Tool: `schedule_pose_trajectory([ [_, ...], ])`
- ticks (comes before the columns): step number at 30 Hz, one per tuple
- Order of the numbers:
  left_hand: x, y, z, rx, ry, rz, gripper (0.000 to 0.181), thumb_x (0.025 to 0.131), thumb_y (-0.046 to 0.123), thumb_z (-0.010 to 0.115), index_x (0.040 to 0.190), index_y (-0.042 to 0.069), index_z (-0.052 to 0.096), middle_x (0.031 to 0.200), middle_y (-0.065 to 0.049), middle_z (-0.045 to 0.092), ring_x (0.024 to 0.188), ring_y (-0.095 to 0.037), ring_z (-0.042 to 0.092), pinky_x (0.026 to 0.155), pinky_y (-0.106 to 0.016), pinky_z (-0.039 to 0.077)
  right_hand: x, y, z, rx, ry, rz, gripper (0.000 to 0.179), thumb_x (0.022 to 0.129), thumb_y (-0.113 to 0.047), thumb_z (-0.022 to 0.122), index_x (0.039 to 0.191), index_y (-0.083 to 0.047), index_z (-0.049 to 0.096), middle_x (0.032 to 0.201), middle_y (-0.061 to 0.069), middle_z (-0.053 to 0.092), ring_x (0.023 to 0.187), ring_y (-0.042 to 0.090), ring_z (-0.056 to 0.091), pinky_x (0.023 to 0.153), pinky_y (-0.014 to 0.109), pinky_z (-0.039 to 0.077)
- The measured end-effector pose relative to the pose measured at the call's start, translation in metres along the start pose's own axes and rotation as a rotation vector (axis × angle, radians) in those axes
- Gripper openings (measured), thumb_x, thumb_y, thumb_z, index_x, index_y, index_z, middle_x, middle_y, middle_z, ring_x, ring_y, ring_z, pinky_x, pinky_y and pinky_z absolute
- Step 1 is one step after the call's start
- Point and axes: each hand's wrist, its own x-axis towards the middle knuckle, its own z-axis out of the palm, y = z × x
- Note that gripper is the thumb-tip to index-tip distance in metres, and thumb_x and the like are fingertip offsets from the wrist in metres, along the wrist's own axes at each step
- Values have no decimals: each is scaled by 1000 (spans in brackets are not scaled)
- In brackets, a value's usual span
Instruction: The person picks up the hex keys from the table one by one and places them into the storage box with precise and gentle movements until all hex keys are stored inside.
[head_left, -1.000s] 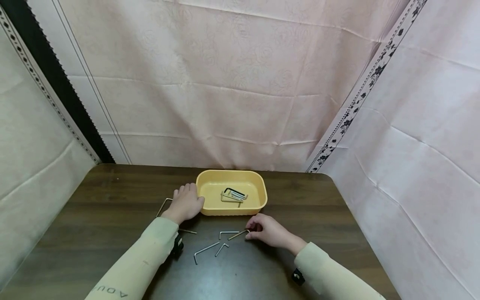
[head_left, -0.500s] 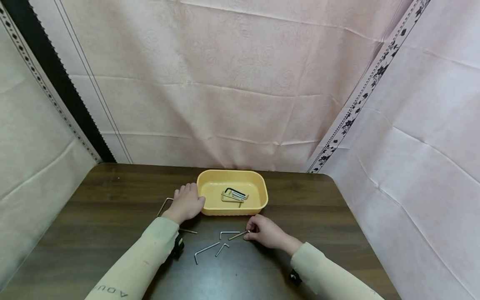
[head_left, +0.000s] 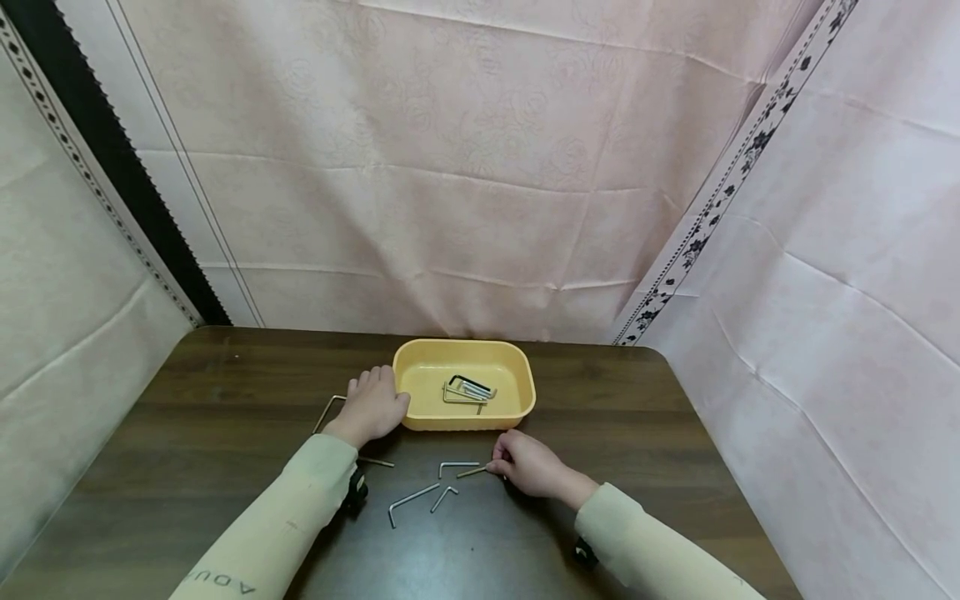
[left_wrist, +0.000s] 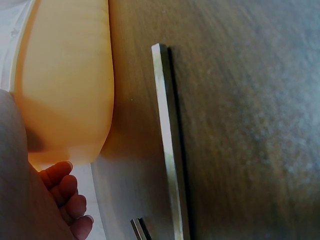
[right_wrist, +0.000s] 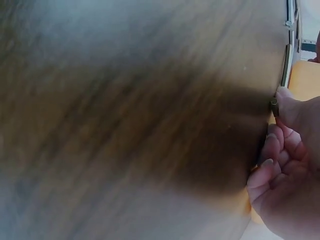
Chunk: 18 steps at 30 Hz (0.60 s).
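Note:
My left hand grips the left end of a yellow plastic tray, its thumb at the near-left corner. In the left wrist view its fingers bend around the tray's end. My right hand is just in front of the tray's near-right corner. Its thumb and fingers pinch the bent end of a brass-coloured hex key, whose long arm points left along the table. The right wrist view shows the key's short end at the thumb; curled fingers sit below.
Silver hex keys lie on the wooden table left of my right hand. Brass-coloured keys, one a bent key, lie by the left wrist. The tray contains several hex keys. Pale cloth hangs behind and beside the table.
My right hand has shifted slightly left, and its thumb and fingers have closed on the brass-coloured hex key's bent end. My left hand and the tray have stayed put.

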Motion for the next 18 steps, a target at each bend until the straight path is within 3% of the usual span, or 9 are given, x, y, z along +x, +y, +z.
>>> schedule_pose_trajectory([
  [10, -1, 1, 0, 1, -8, -5, 42, 93, 30, 48, 118, -4, 45, 106, -16, 48, 98, -33, 41, 86, -50, 29, -6, 2, -6, 47, -30, -42, 17, 94, -23, 63, 81, -17, 54, 71, -10, 50, 64, 5, 49, 62, 25, 42],
  [18, -2, 2, -1, -7, -3, -4, 42, 93, 30, 49, 118, -4, 45, 106, -16, 48, 97, -33, 40, 85, -49, 29, -9, -1, -19, 77, 55, -61, 12, 94, -23, 62, 87, -19, 54, 75, -9, 51, 67, 7, 51, 63, 26, 45],
])
